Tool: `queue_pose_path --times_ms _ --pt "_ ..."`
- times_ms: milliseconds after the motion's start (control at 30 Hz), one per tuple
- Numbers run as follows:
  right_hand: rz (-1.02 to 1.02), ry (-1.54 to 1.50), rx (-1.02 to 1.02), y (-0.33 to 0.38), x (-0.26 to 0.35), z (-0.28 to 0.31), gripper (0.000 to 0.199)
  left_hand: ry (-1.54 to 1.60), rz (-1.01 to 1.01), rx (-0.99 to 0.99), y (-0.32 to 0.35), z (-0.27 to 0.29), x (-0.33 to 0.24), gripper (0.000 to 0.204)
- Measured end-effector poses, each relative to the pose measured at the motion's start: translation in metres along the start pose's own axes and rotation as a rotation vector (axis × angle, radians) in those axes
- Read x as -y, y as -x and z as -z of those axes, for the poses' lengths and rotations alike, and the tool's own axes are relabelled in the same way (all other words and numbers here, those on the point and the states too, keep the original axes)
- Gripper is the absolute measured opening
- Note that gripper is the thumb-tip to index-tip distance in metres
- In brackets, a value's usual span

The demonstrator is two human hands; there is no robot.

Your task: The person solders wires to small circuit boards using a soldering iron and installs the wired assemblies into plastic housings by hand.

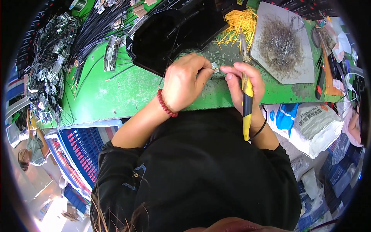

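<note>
My left hand (186, 79), with a red bead bracelet at its wrist, pinches a small silvery metal part (215, 67) between thumb and forefinger. A thin dark wire (174, 44) passes by this hand and runs up across a black plastic tray (154, 38). In my right hand (255, 83) rests a soldering iron (247, 104) with a yellow and black handle, its metal barrel pointing away from me. The thumb and forefinger of that hand are held close to the small part; whether they touch it I cannot tell.
Left on the green bench (96, 94) lie wired metal parts (48, 65) and black wires (87, 46). Yellow wires (241, 25) and a solder-stained grey board (284, 46) lie at the right. Beside me are a blue basket (79, 150) and a white sack (317, 127). Another person (34, 150) is far left.
</note>
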State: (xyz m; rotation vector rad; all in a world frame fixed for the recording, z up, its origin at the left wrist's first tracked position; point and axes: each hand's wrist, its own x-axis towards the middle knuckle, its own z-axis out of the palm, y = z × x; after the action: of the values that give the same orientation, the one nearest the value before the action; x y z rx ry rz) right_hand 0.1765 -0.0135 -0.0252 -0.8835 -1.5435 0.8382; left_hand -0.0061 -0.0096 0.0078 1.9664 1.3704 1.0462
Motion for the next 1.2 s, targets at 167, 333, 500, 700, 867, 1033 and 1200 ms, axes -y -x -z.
queue_pose_path --times_ms 167,333,500,700,867,1033,1200 --pt "0.002 0.009 0.020 0.001 0.001 -0.001 0.028 0.003 -0.010 -0.011 0.000 0.001 -0.001 0.009" --pt "-0.160 -0.193 -0.014 0.003 0.001 -0.002 0.032 0.051 0.006 0.005 -0.001 0.002 -0.001 0.008" --pt "-0.222 -0.283 0.015 0.004 0.000 -0.005 0.034 0.077 0.013 0.034 0.000 0.004 0.001 0.005" --pt "-0.211 -0.258 0.015 0.003 0.001 -0.003 0.036 0.093 0.016 0.048 0.000 0.005 0.001 0.005" --pt "-0.189 -0.193 0.046 -0.004 0.003 0.001 0.037 0.071 0.004 0.054 0.000 0.005 -0.001 0.006" --pt "-0.100 -0.136 0.046 -0.006 0.003 -0.002 0.033 0.054 0.012 0.064 0.001 0.005 0.001 0.006" --pt "0.161 0.158 0.286 -0.010 0.010 0.010 0.034 0.058 0.032 0.040 0.001 0.005 0.000 0.005"
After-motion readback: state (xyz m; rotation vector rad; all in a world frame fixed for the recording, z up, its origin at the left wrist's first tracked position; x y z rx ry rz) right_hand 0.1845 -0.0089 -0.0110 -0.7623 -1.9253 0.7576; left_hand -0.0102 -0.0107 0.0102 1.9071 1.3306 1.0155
